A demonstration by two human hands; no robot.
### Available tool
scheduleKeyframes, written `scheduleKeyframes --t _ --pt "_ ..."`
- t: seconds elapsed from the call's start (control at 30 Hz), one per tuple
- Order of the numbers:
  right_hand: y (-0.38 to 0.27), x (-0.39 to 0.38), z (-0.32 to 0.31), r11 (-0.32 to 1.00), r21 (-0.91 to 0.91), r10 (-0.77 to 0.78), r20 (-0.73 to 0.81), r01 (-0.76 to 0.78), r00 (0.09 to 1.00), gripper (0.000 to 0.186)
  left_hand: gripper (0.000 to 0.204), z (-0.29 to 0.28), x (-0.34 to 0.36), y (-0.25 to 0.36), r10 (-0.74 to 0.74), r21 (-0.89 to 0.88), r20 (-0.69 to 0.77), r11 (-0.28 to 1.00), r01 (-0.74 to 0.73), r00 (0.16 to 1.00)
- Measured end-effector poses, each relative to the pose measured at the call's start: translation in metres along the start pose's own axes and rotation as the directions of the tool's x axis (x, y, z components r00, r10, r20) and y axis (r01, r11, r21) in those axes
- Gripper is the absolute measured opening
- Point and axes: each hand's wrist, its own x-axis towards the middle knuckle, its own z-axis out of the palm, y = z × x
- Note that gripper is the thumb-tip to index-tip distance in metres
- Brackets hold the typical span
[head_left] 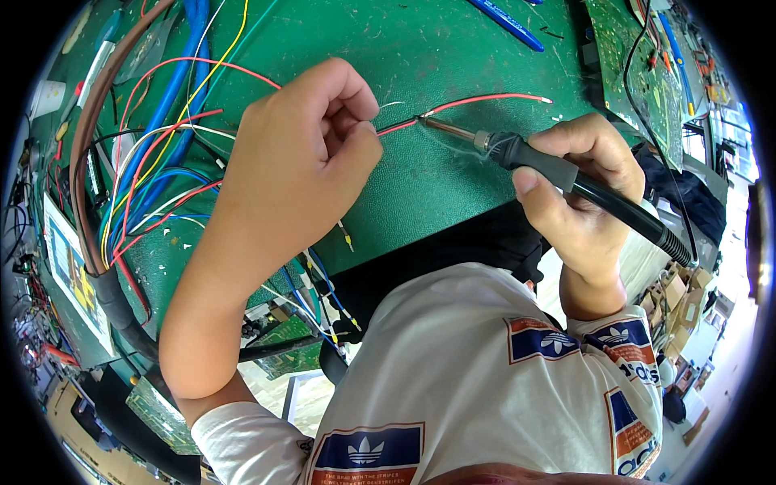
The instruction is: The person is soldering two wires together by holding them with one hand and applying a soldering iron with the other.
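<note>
Thumb and bent fingers of my left hand (303, 133) pinch a thin red wire, with a short black stretch beside it. Beyond the fingertips a further red wire (493, 98) curves off to the right. My right hand (586, 178) grips a black-handled soldering iron (546, 164), pointing left. Its metal tip meets the wires at the spot where the red and black parts come together, and a faint wisp of smoke hangs under it. What lies inside the left fingers is partly hidden.
A thick cable with loose red, blue, white and yellow wires (153, 153) spreads over the green mat (453, 186) at left. A blue pen (509, 24) lies at the far edge. Circuit boards (630, 65) sit at far right, and a black cord (671, 186) hangs beside them.
</note>
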Motion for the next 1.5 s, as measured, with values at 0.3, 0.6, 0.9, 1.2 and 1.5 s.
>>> scheduleKeyframes --t 0.3,0.6,0.9,1.2,1.5 --pt "-0.001 0.004 0.002 0.999 -0.028 -0.043 -0.01 0.043 0.999 0.02 0.009 -0.003 0.001 -0.004 0.085 0.144 0.04 0.985 -0.09 0.996" --pt "-0.011 0.001 -0.002 0.987 -0.154 -0.044 0.075 0.056 0.996 0.024 0.011 0.007 -0.002 -0.006 0.171 0.235 -0.064 0.96 -0.152 0.983" --pt "-0.006 0.006 -0.004 0.957 -0.167 -0.215 0.147 0.239 0.965 0.028 0.011 0.007 -0.002 -0.007 0.19 0.271 -0.057 0.948 -0.168 0.98" --pt "-0.006 0.008 -0.004 0.95 -0.177 -0.232 0.146 0.256 0.962 0.027 0.011 0.007 -0.002 -0.006 0.207 0.284 -0.059 0.941 -0.182 0.977" --pt "-0.006 0.011 -0.008 0.912 -0.195 -0.318 0.221 0.361 0.922 0.027 0.01 0.008 -0.003 -0.006 0.219 0.301 -0.069 0.935 -0.189 0.973"
